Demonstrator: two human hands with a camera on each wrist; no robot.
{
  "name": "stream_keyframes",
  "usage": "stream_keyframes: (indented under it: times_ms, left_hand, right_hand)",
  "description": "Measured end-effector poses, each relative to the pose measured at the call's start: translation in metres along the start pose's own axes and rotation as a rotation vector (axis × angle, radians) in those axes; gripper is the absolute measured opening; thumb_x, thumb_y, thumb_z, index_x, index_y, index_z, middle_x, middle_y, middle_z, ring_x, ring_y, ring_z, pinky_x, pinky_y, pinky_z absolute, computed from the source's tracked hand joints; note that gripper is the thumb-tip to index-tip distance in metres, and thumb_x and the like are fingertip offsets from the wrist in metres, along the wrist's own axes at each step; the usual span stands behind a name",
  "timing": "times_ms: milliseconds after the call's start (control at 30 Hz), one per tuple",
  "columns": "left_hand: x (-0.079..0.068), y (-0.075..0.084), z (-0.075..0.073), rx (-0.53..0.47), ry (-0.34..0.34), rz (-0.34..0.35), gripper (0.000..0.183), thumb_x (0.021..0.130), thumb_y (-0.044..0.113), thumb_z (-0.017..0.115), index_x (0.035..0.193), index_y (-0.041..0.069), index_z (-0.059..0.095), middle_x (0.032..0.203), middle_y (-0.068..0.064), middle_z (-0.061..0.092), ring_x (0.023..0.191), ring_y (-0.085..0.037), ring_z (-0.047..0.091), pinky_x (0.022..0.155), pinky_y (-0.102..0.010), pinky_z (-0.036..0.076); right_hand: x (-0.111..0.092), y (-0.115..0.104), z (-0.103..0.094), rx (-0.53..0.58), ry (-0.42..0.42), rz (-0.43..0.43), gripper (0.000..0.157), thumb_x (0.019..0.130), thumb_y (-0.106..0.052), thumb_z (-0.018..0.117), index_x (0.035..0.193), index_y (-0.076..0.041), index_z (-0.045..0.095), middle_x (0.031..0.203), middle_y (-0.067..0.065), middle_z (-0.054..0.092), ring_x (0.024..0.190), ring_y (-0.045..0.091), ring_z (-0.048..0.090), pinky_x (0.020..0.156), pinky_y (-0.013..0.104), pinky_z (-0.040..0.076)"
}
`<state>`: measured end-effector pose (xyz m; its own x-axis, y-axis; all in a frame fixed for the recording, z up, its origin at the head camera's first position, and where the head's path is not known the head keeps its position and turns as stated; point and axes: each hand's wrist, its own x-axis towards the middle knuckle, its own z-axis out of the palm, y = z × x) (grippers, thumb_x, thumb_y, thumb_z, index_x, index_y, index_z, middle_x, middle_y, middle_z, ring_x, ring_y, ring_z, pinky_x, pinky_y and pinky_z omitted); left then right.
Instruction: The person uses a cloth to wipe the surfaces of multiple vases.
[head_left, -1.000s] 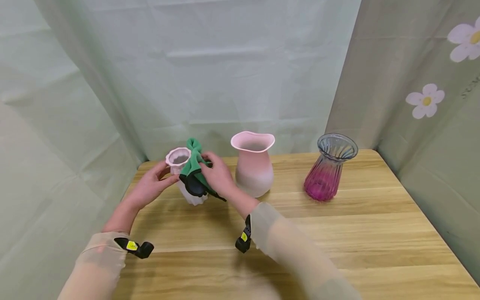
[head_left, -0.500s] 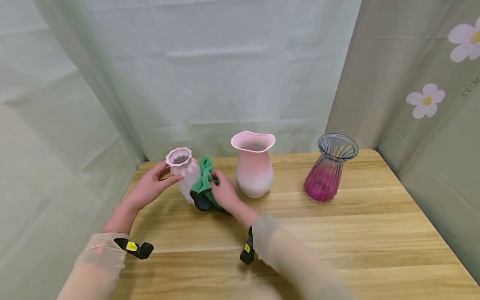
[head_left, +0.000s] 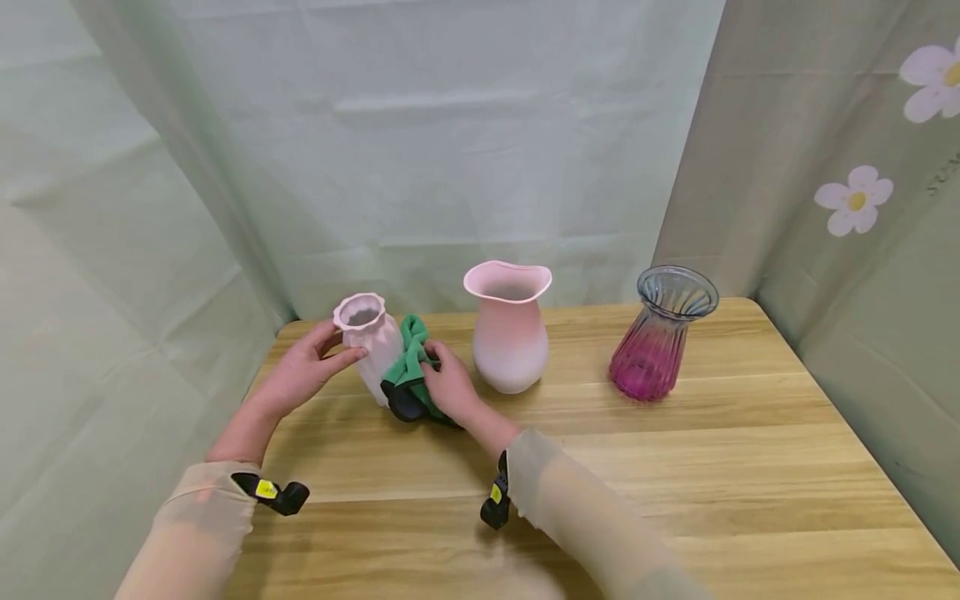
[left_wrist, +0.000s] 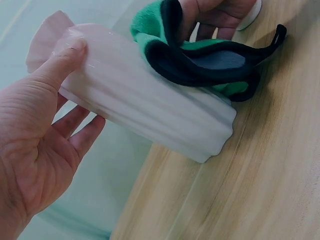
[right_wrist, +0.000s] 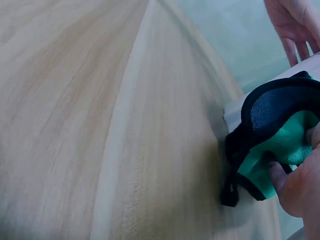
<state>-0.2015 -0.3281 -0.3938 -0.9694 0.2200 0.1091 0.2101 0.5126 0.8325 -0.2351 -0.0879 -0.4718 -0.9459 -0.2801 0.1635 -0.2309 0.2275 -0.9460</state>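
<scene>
A small pale pink vase (head_left: 378, 346) with a scalloped rim and ribbed sides is at the left rear of the table. My left hand (head_left: 300, 372) holds it near the neck, thumb in front and fingers behind; the left wrist view shows the vase (left_wrist: 145, 95) gripped at its upper part. Against the vase's right side lies a green cloth (head_left: 411, 367) with black edging and a dark blue inner face. Bunched cloth is pinched by my right hand (head_left: 452, 389). In the right wrist view the cloth (right_wrist: 280, 142) covers part of the vase's side.
A larger pink-and-white vase (head_left: 510, 346) stands just right of my right hand. Farther right is a glass vase (head_left: 656, 342), grey above and magenta below. The wooden table (head_left: 675, 483) meets hanging fabric (head_left: 480, 150) at the back.
My right hand has moved the green cloth down the vase's side and slightly to the right, then stayed nearly still. My left hand keeps its hold on the small vase.
</scene>
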Motion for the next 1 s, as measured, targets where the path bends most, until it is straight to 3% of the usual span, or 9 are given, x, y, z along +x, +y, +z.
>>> stream_keyframes:
  times_ms: [300,533,1000]
  left_hand:
    - [-0.001,0.001,-0.001,0.017,0.002,0.000,0.062,0.101,0.030,0.068,0.156,0.021,0.042,0.154,-0.006,0.044,0.143,-0.033,0.041,0.100,-0.027,0.049]
    - [-0.001,0.002,-0.001,0.028,-0.007,0.008,0.063,0.103,0.025,0.065,0.158,0.014,0.037,0.158,-0.013,0.039,0.144,-0.037,0.038,0.094,-0.013,0.046]
    - [0.001,-0.005,-0.002,0.025,-0.013,0.027,0.061,0.103,0.027,0.064,0.157,0.013,0.039,0.157,-0.013,0.039,0.145,-0.038,0.037,0.095,-0.012,0.045]
  right_hand:
    - [0.010,-0.033,-0.007,0.081,0.022,-0.035,0.027,0.105,-0.011,0.056,0.131,-0.008,0.061,0.130,0.008,0.064,0.118,0.022,0.061,0.098,0.034,0.052]
    - [0.016,-0.063,-0.015,0.078,0.025,-0.070,0.023,0.105,-0.018,0.059,0.127,-0.012,0.064,0.127,0.002,0.065,0.119,0.018,0.060,0.099,0.034,0.050]
    - [0.017,-0.062,-0.016,0.004,0.040,-0.088,0.024,0.102,-0.016,0.064,0.125,-0.009,0.068,0.124,0.004,0.069,0.114,0.019,0.064,0.095,0.029,0.053]
